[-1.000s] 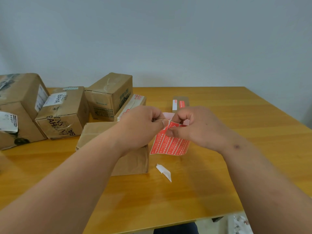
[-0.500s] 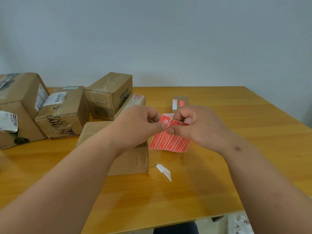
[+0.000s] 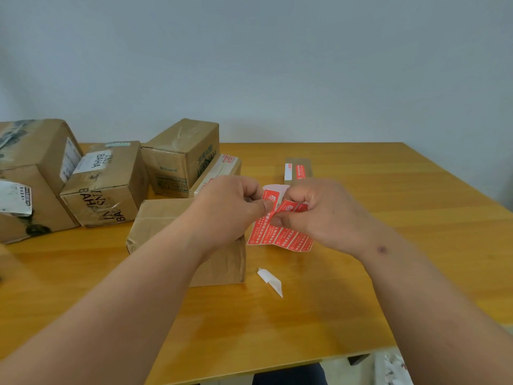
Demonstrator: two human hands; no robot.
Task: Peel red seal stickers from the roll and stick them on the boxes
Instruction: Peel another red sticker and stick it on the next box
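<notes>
The honey-coloured wooden table [image 3: 402, 218] carries the same cluster of brown cardboard boxes as a second ago, none of them shifted: a big worn carton [image 3: 30, 173] at the far left edge, a box marked BAHA [image 3: 108, 187] beside it, a taller printed box [image 3: 180, 154] behind, and a plain taped box [image 3: 161, 218] nearest the person, partly under the left forearm. A flat narrow box already bearing a red seal [image 3: 298, 169] lies farther back, apart from the others.

What has changed is in the hands. The strip of red seal stickers on white backing [image 3: 280, 234] is held above the table just right of the plain taped box, and over the last second it has been lifted a little and its upper end has curled open, so that one red sticker [image 3: 270, 197] now stands partly free of the backing. The left hand [image 3: 233, 207] pinches that sticker's top between thumb and curled fingers; the right hand [image 3: 319, 212] pinches the strip just beside it, fingers tightly curled. The two hands almost touch.

A small folded scrap of white backing paper [image 3: 270, 282] lies on the table below the strip, unmoved. The right half of the table and the near edge in front of the forearms offer open room.
</notes>
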